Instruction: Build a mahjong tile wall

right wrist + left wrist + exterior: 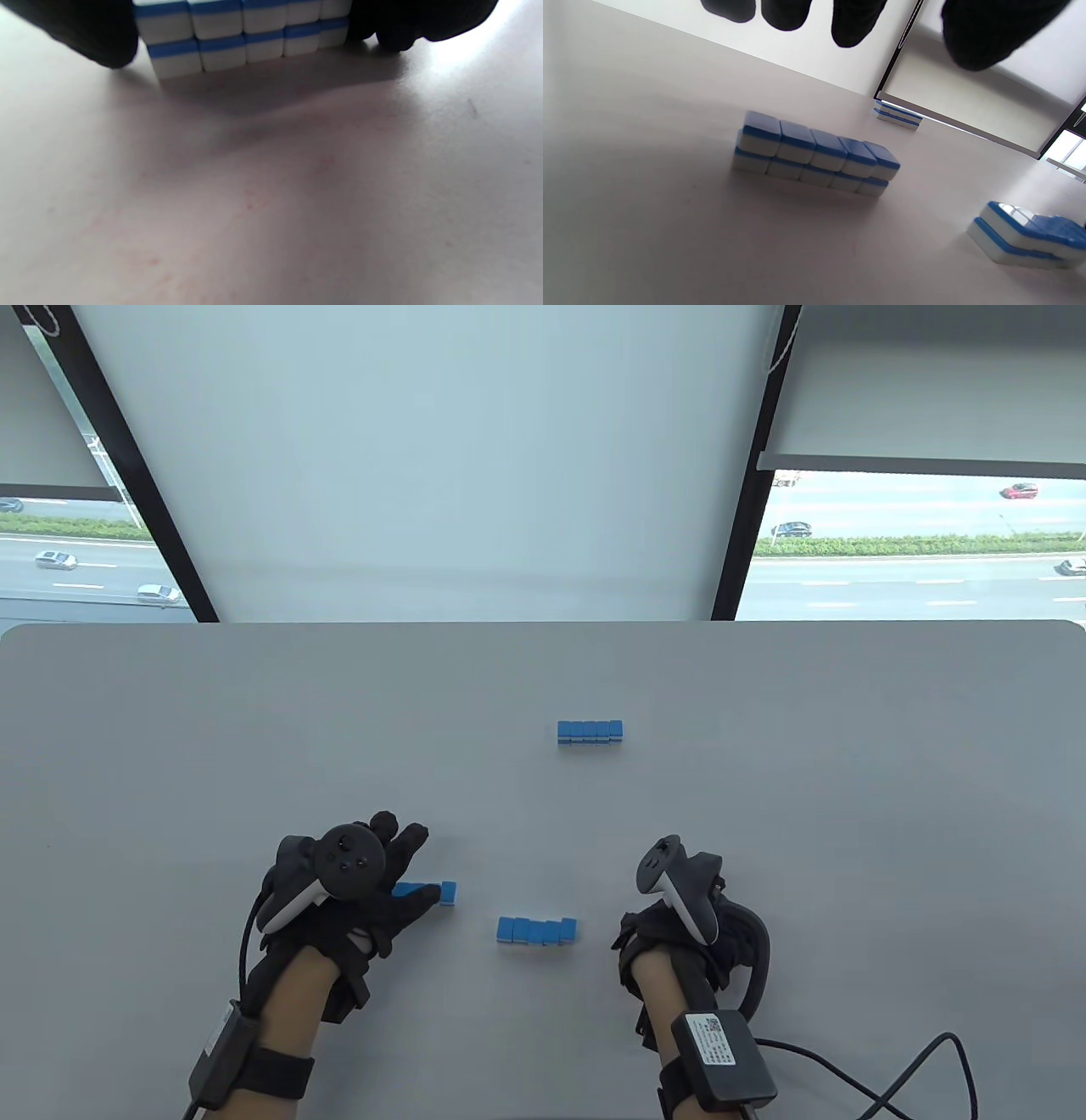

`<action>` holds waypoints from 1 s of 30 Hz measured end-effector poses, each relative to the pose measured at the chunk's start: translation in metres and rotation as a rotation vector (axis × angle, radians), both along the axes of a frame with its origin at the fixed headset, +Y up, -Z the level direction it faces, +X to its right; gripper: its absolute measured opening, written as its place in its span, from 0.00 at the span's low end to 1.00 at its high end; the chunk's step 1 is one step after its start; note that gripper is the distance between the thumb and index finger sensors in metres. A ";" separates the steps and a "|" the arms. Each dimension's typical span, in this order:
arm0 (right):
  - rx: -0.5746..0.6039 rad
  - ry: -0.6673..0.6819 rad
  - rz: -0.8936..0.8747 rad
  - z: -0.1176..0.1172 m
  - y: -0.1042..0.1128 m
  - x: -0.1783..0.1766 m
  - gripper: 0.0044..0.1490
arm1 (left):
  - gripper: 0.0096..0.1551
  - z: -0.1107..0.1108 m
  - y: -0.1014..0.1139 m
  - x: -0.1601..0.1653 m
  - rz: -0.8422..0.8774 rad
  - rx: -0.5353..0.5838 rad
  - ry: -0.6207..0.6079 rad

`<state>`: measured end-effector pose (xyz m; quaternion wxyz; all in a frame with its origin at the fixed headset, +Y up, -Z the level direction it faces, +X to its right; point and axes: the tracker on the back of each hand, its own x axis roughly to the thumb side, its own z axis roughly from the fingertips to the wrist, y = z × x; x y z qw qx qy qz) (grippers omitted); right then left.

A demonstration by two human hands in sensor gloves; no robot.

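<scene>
Blue-backed white mahjong tiles stand in two-layer rows of several. One row (590, 731) is far out at mid-table, also small in the left wrist view (897, 115). A second row (536, 931) lies between my hands (1026, 235). A third row (428, 891) sits partly under my left hand (356, 891); the left wrist view shows this row (814, 154) with my fingertips (857, 21) straight above it, not touching. My right hand (679, 916) hides a fourth row (242, 38), pinched at both ends by its fingers (97, 38).
The grey table (764, 814) ends at a far edge below a window with blinds. A cable (899, 1069) trails from my right wrist over the table's near right corner.
</scene>
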<state>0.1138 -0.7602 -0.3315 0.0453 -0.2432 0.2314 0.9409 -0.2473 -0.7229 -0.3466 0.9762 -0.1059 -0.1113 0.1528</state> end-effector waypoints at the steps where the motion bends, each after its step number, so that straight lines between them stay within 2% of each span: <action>1: 0.003 -0.002 0.005 0.000 0.000 0.000 0.71 | 0.50 0.000 0.000 0.000 -0.001 0.000 0.000; 9: 0.015 0.021 0.031 -0.002 0.002 0.000 0.70 | 0.49 0.000 0.001 -0.001 0.003 0.005 0.002; 15: 0.018 0.053 0.042 -0.012 0.002 0.010 0.71 | 0.49 0.000 0.001 -0.001 0.001 0.005 -0.003; 23: 0.019 0.172 0.047 -0.039 0.001 0.033 0.72 | 0.50 -0.001 0.001 -0.006 -0.007 0.013 0.018; 30: 0.022 0.315 0.041 -0.075 0.000 0.047 0.72 | 0.49 -0.001 0.002 -0.014 -0.019 0.035 0.047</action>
